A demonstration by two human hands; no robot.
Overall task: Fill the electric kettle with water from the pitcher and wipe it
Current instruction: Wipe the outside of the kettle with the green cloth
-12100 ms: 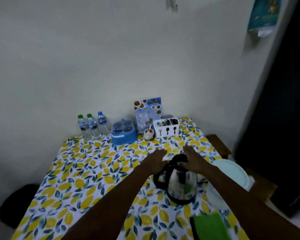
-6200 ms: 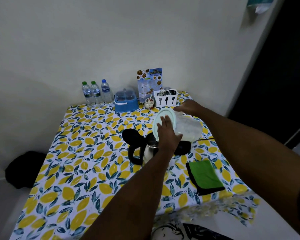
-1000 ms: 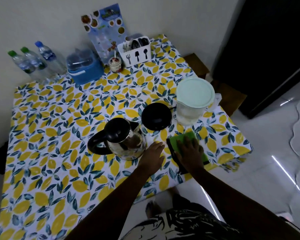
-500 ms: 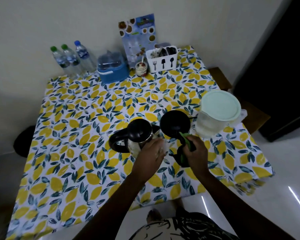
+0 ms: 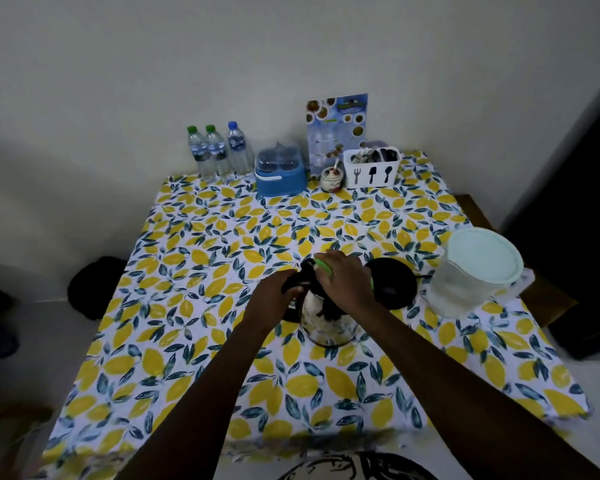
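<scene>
The steel electric kettle (image 5: 328,323) with a black handle stands on the lemon-print tablecloth (image 5: 194,306) at the table's middle. My left hand (image 5: 274,299) grips its black handle on the left side. My right hand (image 5: 343,282) presses a green cloth (image 5: 323,266) onto the kettle's top, hiding the lid. The kettle's round black base (image 5: 392,285) lies just to the right. Further right stands the clear pitcher (image 5: 465,292) with a pale green lid, holding water.
Along the back wall stand three water bottles (image 5: 217,152), a blue container (image 5: 280,173), a small jar (image 5: 331,178), a menu card (image 5: 336,126) and a white cutlery holder (image 5: 371,169). A wooden stool edge (image 5: 548,303) shows right of the table.
My right hand has lifted the green cloth from beside the kettle onto its top. My left hand has closed on the handle. The view has tilted up toward the wall.
</scene>
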